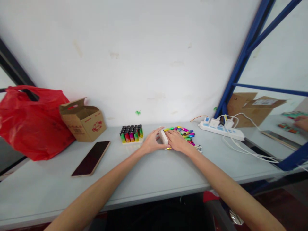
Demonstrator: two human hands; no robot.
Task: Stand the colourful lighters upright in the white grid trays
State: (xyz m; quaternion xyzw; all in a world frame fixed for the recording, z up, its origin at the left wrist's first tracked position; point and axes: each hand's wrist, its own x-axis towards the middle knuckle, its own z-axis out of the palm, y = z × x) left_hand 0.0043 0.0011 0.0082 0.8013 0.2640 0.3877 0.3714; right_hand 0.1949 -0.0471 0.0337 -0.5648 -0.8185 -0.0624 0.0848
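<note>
My left hand (pixel 153 141) grips a small white tray (pixel 164 137) that stands tipped on its side, with the thumb at the near end and the fingers at the far end. Against the tray's right side lies my right hand (pixel 176 140), its fingers close together and curled down over the pile; what they hold is hidden. Loose shiny lighters (pixel 189 136) in several colours lie spread under and beyond my right hand. To the left of my hands, a block of upright lighters (pixel 131 134) with black tops stands in rows on a white base.
A dark-screened phone (pixel 91 159) lies at the left, near an open cardboard box (pixel 83 122) and a red plastic bag (pixel 36 122). A white power strip (pixel 221 130) trails cables at the right. Past the blue frame (pixel 243 57) shows another person's hand (pixel 302 123).
</note>
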